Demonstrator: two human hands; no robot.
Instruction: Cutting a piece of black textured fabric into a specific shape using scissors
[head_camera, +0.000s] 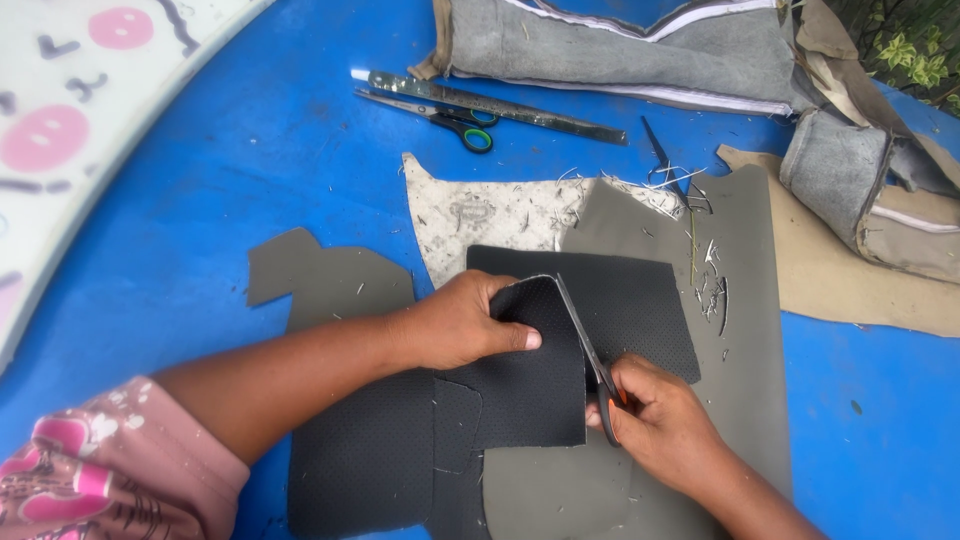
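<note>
Head view: the black perforated leather piece (530, 370) lies between both hands on the desk (200, 180), left hand (460, 322) pinching its curled upper edge, right hand (655, 420) closed on scissors (590, 345) whose blades angle up-left along its right edge.

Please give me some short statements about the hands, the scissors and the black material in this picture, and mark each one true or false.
1. The right hand holds scissors with orange handles that cut the black perforated sheet. True.
2. The left hand lies flat on the blue table. False: it holds up the edge of the black sheet.
3. A second pair of scissors, with green handles, lies at the far side of the table. True.
4. A metal ruler lies beside those scissors. True.
5. The table is red. False: it is blue.
</note>
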